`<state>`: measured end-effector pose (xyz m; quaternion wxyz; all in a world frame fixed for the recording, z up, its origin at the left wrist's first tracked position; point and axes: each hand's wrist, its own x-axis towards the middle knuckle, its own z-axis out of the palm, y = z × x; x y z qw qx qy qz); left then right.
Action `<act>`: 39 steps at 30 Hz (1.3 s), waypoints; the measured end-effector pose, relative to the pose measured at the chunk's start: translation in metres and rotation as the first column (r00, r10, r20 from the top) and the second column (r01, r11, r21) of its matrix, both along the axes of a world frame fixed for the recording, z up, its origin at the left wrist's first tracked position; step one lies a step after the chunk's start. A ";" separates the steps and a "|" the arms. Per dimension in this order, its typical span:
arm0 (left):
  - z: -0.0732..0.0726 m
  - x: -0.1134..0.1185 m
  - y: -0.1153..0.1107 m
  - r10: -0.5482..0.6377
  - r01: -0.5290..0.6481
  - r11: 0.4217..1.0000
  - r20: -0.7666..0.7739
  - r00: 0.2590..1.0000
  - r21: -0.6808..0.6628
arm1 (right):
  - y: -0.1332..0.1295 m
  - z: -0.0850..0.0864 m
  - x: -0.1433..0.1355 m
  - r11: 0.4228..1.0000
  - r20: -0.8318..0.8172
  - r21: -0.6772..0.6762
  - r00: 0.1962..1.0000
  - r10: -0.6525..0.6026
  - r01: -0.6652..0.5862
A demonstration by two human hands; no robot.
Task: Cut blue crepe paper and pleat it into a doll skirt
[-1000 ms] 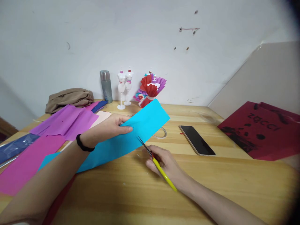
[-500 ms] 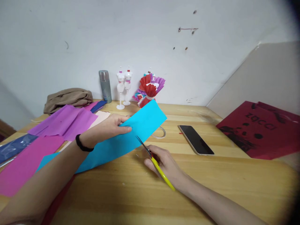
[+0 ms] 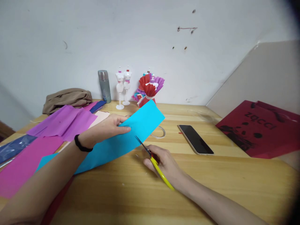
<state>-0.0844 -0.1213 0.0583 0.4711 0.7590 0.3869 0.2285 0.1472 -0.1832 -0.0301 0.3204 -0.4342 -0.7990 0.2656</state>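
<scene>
Blue paper (image 3: 124, 143), pinched by left hand (image 3: 114, 125), could tear or cut crooked if scissors (image 3: 156, 166), gripped in right hand (image 3: 170, 167) at paper's near edge, twist.

Bright blue paper (image 3: 114, 147) — yellow-handled scissors (image 3: 155, 165)

Open wood at the near side of the desk (image 3: 126, 200), fenced off by the right hand (image 3: 167, 164) and its forearm! Over right, a narrow lane between the flat black-screened phone (image 3: 196, 139) and dark red paper bag (image 3: 260, 131). Left's jammed with wrinkled purple sheeting (image 3: 63, 123); the bright blue paper strip (image 3: 144, 118) slants across the middle, white plastic dress forms (image 3: 119, 87) behind.
</scene>
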 end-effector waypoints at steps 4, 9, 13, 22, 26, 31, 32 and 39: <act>0.001 0.000 0.000 0.004 -0.004 1.000 -0.007 1.000 -0.004 | 0.000 -0.001 0.000 1.000 0.011 -0.010 1.000 -0.009 0.010; 0.002 0.001 -0.001 0.008 -0.008 1.000 -0.001 1.000 -0.017 | -0.001 -0.001 0.001 1.000 0.020 -0.007 1.000 0.000 0.000; 0.000 0.000 0.000 0.010 -0.010 1.000 0.002 1.000 -0.025 | -0.001 0.000 0.001 1.000 0.025 0.002 1.000 0.005 -0.005; 0.000 0.000 0.000 0.012 -0.012 0.999 0.002 1.000 -0.033 | -0.001 -0.001 0.001 1.000 0.029 0.001 1.000 0.002 -0.002; 0.001 0.000 -0.001 0.021 -0.021 0.999 0.001 1.000 -0.031 | -0.001 -0.001 0.001 1.000 0.031 -0.019 1.000 0.004 -0.003; 0.001 0.001 -0.001 0.009 -0.008 0.997 0.014 1.000 -0.074 | -0.001 -0.002 0.001 1.000 0.030 -0.021 1.000 0.003 -0.002; 0.001 0.001 -0.002 0.008 -0.007 0.997 0.015 1.000 -0.074 | -0.001 -0.002 0.001 1.000 0.030 -0.018 1.000 0.004 -0.004; 0.000 0.001 0.000 0.005 -0.005 0.999 0.012 1.000 -0.052 | -0.002 -0.003 0.001 1.000 0.035 0.001 0.999 0.004 -0.004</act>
